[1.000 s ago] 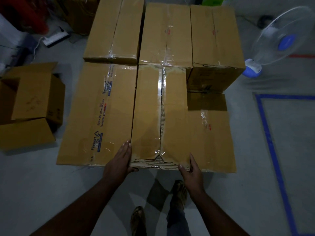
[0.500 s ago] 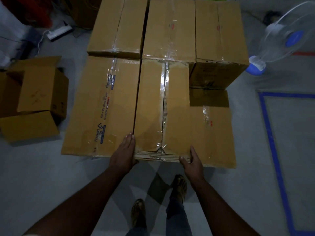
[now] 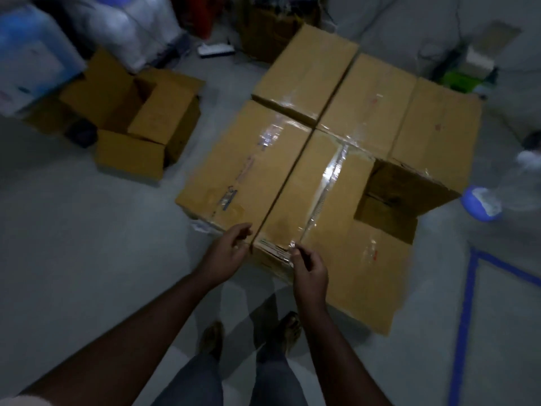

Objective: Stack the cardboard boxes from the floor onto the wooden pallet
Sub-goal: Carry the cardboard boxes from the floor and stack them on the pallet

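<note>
While blur smears edges, left hand (image 3: 231, 247) and right hand (image 3: 307, 266) sit curled at the near end of the taped cardboard box (image 3: 319, 197); actual grasp: cannot tell. It tops the stack of boxes (image 3: 371, 112); pallet hidden. Beyond left, open carton (image 3: 137, 112), contents dark.

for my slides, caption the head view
Both hands, left hand and right hand, at the near edge of a taped cardboard box.
</note>
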